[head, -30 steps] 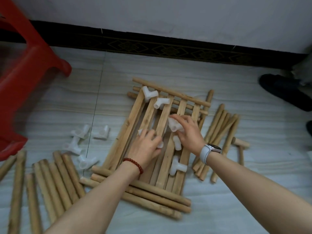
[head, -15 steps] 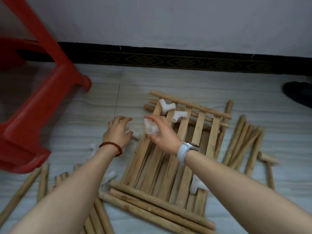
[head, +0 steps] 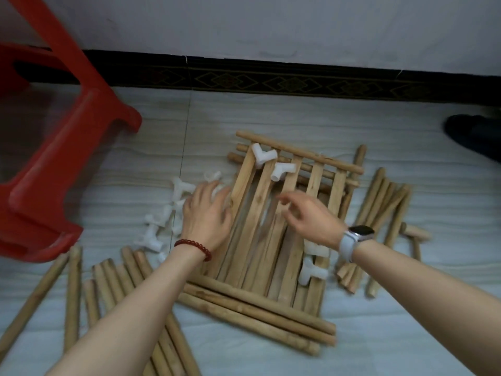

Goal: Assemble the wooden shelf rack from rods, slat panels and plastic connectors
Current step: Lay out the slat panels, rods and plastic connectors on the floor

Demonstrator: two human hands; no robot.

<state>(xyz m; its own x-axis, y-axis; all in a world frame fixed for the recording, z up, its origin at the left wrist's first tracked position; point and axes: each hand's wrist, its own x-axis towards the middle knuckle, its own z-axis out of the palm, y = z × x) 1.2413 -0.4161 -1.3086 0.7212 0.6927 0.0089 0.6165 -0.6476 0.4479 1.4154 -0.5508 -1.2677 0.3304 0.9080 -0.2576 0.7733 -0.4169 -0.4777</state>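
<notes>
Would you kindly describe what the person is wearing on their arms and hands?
Both forearms are bare, with no sleeves in view. The left hand has a bracelet of round dark red beads at the wrist. The right hand has a smartwatch with a dark rectangular face on a pale grey band. No gloves or rings are visible.

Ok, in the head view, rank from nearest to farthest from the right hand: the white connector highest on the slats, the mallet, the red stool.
From the right hand:
1. Connector, up on the slats, above the hand.
2. Mallet, on the floor to the right.
3. Stool, far left.
</notes>
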